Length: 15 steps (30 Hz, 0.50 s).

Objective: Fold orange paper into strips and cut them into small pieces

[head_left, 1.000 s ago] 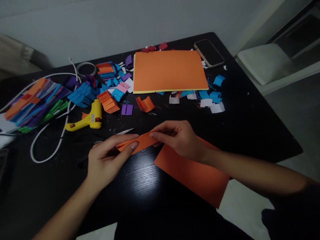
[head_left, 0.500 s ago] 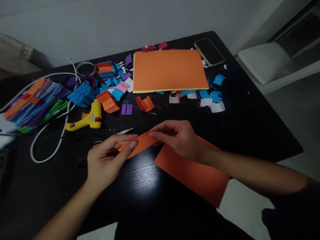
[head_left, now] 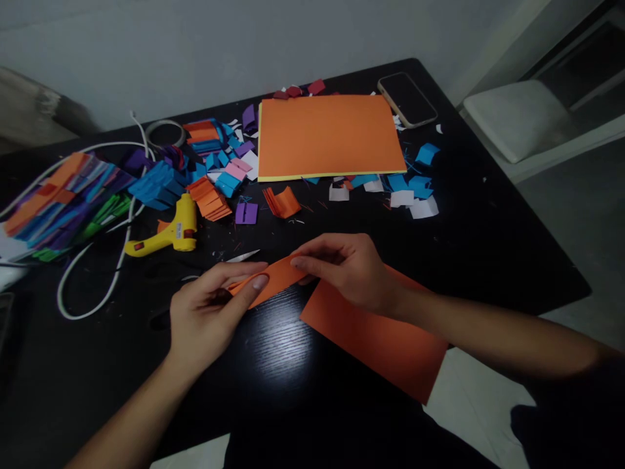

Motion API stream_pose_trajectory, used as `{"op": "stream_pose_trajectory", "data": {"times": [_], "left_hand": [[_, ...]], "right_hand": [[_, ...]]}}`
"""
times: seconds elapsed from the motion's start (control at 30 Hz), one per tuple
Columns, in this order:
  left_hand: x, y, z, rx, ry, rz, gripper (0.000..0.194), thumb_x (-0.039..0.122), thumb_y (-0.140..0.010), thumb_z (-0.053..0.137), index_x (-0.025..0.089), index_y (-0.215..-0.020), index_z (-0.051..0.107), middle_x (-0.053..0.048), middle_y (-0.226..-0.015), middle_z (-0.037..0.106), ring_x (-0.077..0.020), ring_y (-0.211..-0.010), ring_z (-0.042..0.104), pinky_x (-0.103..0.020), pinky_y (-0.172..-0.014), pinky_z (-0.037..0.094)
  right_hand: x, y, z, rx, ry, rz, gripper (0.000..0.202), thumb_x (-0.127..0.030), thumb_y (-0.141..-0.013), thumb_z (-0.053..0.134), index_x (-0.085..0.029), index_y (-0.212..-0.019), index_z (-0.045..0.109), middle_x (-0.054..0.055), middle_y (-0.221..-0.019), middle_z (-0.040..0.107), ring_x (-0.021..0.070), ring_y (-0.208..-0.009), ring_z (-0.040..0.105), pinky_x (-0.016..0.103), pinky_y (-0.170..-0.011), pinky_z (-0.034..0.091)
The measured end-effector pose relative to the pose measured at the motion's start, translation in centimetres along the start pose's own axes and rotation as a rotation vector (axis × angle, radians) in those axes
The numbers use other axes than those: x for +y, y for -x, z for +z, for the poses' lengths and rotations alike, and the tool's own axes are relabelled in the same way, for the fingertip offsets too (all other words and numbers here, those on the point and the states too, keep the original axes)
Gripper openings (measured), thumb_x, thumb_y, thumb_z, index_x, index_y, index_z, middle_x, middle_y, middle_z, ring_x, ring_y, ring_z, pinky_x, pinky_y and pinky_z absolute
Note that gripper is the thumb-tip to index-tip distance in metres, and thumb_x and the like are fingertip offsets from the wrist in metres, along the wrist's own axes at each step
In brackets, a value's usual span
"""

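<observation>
Your left hand (head_left: 202,318) and right hand (head_left: 359,270) are clamped on one folded orange strip (head_left: 279,281), thumbs and fingers pinching its opposite ends, above the table (head_left: 488,260). At four o'clock from the strip, an orange sheet (head_left: 385,348) lies partly under your right forearm. Scissors (head_left: 245,256) lie just past your left fingers. At ten o'clock sits a yellow glue gun (head_left: 183,228), with paper bundles (head_left: 68,195) beyond; at one o'clock, an orange-topped stack (head_left: 332,137) and a phone (head_left: 407,101). The tabletop is black, scrap-strewn and shiny below the strip. A grey wall (head_left: 219,52) stands at twelve, a pale seat (head_left: 515,120) at two.
</observation>
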<state>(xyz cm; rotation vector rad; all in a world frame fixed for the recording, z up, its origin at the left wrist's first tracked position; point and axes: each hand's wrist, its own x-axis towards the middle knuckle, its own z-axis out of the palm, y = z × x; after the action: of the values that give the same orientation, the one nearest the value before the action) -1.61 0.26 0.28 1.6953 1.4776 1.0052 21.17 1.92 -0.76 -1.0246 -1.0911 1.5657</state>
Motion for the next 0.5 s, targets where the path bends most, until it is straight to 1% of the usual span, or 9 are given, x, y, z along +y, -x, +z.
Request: {"op": "stream_pose_trajectory", "data": {"times": [0.1, 0.2, 0.27, 0.37, 0.43, 0.5], "left_hand": [[0.2, 0.0, 0.0, -0.007, 0.013, 0.001, 0.013, 0.030, -0.086, 0.084, 0.027, -0.099, 0.084, 0.001, -0.090, 0.083, -0.0110, -0.063, 0.069, -0.020, -0.052, 0.051], [0.5, -0.1, 0.0, -0.066, 0.059, 0.019, 0.011, 0.026, -0.085, 0.083, 0.024, -0.096, 0.081, 0.001, -0.084, 0.081, -0.0123, -0.067, 0.072, -0.020, -0.059, 0.057], [0.7, -0.1, 0.2, -0.105, 0.081, 0.039, 0.011, 0.023, -0.084, 0.083, 0.023, -0.094, 0.079, 0.002, -0.084, 0.080, -0.0129, -0.072, 0.074, -0.021, -0.066, 0.060], [1.0, 0.0, 0.4, -0.114, 0.082, 0.055, 0.013, 0.020, -0.085, 0.082, 0.024, -0.097, 0.079, 0.002, -0.088, 0.081, -0.0136, -0.077, 0.077, -0.023, -0.075, 0.064], [1.1, 0.1, 0.6, -0.109, 0.087, 0.055, 0.012, 0.020, -0.085, 0.082, 0.024, -0.097, 0.080, 0.001, -0.089, 0.082, -0.0137, -0.076, 0.077, -0.024, -0.075, 0.064], [1.2, 0.3, 0.7, -0.072, 0.104, 0.038, 0.009, 0.020, -0.086, 0.081, 0.024, -0.093, 0.080, 0.002, -0.087, 0.082, -0.0124, -0.073, 0.076, -0.022, -0.070, 0.063]], "right_hand": [[-0.1, 0.1, 0.1, 0.015, 0.029, -0.022, 0.023, -0.039, -0.081, 0.090, -0.020, -0.093, 0.083, 0.001, -0.085, 0.081, 0.0144, -0.072, 0.075, 0.027, -0.071, 0.064], [-0.2, 0.4, 0.2, 0.033, 0.169, -0.075, 0.017, -0.036, -0.085, 0.087, -0.022, -0.093, 0.083, 0.001, -0.087, 0.082, 0.0153, -0.077, 0.076, 0.027, -0.073, 0.063], [-0.3, 0.7, 0.2, 0.003, 0.255, -0.092, 0.013, -0.034, -0.087, 0.085, -0.023, -0.094, 0.083, 0.001, -0.087, 0.082, 0.0160, -0.079, 0.076, 0.027, -0.073, 0.061], [-0.3, 0.9, 0.3, -0.071, 0.281, -0.071, 0.012, -0.034, -0.089, 0.082, -0.023, -0.095, 0.083, 0.001, -0.088, 0.083, 0.0166, -0.079, 0.077, 0.028, -0.072, 0.061], [-0.3, 0.9, 0.4, -0.085, 0.256, -0.053, 0.013, -0.033, -0.089, 0.082, -0.022, -0.096, 0.082, 0.001, -0.091, 0.083, 0.0170, -0.082, 0.078, 0.028, -0.074, 0.062], [-0.2, 1.0, 0.5, -0.068, 0.211, -0.035, 0.018, -0.033, -0.087, 0.084, -0.022, -0.100, 0.079, 0.002, -0.093, 0.083, 0.0171, -0.085, 0.078, 0.028, -0.077, 0.063]]}}
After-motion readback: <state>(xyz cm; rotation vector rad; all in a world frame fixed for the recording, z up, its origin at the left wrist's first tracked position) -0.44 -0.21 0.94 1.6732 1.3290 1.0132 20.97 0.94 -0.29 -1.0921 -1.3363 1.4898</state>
